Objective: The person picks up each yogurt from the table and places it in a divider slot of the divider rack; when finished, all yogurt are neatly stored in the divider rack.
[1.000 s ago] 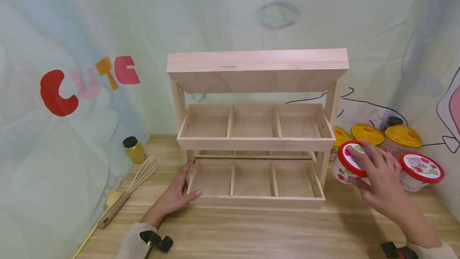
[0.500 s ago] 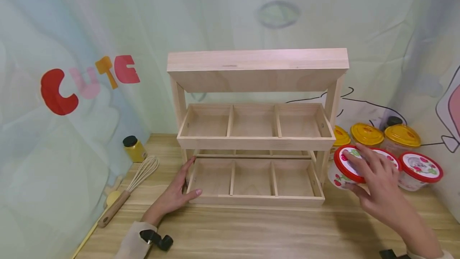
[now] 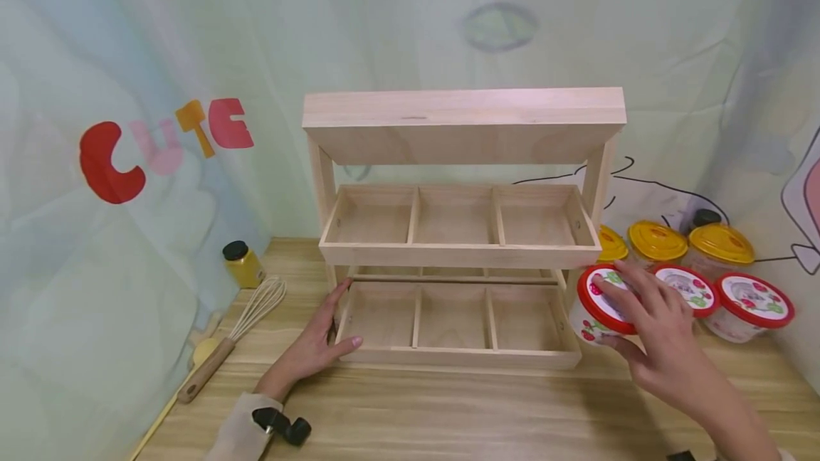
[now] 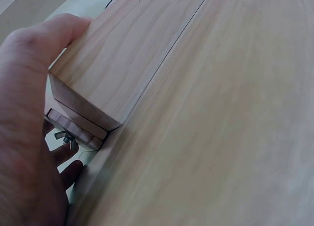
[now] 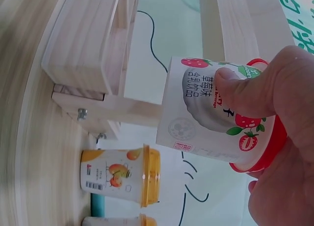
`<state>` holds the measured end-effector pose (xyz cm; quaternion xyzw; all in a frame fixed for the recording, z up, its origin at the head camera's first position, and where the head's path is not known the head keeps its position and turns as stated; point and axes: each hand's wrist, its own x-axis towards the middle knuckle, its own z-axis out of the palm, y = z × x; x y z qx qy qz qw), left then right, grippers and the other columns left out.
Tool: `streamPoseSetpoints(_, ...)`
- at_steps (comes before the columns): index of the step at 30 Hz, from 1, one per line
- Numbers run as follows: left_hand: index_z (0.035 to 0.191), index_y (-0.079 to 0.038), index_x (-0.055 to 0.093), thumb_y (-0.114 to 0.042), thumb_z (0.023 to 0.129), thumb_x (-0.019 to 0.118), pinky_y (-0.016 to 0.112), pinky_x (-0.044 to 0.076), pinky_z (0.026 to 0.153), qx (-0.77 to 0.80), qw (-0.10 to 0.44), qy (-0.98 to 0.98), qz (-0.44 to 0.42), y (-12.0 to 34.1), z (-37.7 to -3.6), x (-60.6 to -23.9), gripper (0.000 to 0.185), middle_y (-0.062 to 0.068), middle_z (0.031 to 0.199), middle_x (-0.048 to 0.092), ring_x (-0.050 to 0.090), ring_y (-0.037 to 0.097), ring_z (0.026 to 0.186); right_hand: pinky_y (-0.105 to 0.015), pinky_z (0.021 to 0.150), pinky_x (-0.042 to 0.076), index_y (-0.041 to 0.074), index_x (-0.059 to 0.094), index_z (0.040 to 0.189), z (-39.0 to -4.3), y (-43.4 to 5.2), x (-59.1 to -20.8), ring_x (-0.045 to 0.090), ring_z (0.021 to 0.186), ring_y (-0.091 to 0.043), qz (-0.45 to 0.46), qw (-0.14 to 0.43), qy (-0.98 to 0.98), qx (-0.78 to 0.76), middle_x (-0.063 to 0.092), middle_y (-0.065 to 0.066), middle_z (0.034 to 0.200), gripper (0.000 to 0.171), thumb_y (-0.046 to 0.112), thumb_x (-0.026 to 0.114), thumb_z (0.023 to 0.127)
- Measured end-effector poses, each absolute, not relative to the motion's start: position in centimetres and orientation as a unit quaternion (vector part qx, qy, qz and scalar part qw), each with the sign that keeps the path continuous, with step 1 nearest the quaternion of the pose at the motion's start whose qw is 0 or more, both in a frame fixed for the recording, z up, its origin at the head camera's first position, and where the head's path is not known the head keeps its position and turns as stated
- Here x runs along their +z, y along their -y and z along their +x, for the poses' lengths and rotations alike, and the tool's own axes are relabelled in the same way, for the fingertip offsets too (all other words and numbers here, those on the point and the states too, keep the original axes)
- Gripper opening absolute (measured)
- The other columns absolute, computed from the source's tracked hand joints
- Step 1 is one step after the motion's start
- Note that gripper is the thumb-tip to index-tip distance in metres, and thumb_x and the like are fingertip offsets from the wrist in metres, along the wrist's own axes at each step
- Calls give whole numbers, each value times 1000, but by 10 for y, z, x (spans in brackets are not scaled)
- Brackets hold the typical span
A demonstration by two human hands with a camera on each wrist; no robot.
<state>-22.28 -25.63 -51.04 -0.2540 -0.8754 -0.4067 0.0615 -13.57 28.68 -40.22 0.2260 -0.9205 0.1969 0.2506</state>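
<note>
A three-tier wooden rack with divided trays stands on the wooden table. My left hand rests on the front left corner of its bottom tray, fingers straight along the side and thumb on the front edge. My right hand grips a red-lidded strawberry cup from above, lifted just right of the rack. In the right wrist view the thumb presses the cup's white wall.
Two more red-lidded cups and several yellow-lidded cups stand right of the rack. A whisk, a small yellow jar and a yellow utensil lie at the left. A curtain hangs behind.
My right hand has lifted the strawberry cup and carried it left toward the rack, uncovering another red-lidded cup behind. The left hand has stayed put.
</note>
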Motion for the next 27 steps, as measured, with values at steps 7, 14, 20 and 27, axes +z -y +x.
streamPoseSetpoints(7,173,-20,12,-22,92,82,83,26,120,-407,64,875,-256,257,-223,-511,107,28,177,19,22,60,159,-81,123,18,21,53,153,-133,-274,-399,31,146,-51,237,231,921,204,37,-21,168,100,0,97,66)
streamPoseSetpoints(14,173,-19,13,-23,91,82,82,27,120,-412,62,873,-254,257,-223,-511,107,29,176,20,23,60,158,-82,116,27,23,53,154,-133,-265,-399,32,145,-50,238,223,920,218,34,-19,170,100,0,97,67)
streamPoseSetpoints(20,173,-19,14,-22,91,82,82,27,120,-406,69,874,-258,258,-222,-510,107,30,175,21,25,60,157,-80,110,31,24,54,153,-131,-260,-399,35,143,-49,247,227,917,215,36,-18,170,101,0,97,65)
streamPoseSetpoints(27,173,-18,14,-22,92,81,82,27,120,-409,69,873,-258,257,-222,-510,106,29,176,21,24,59,158,-73,103,35,26,54,154,-130,-246,-398,36,144,-47,261,226,915,206,36,-15,170,104,-1,97,63)
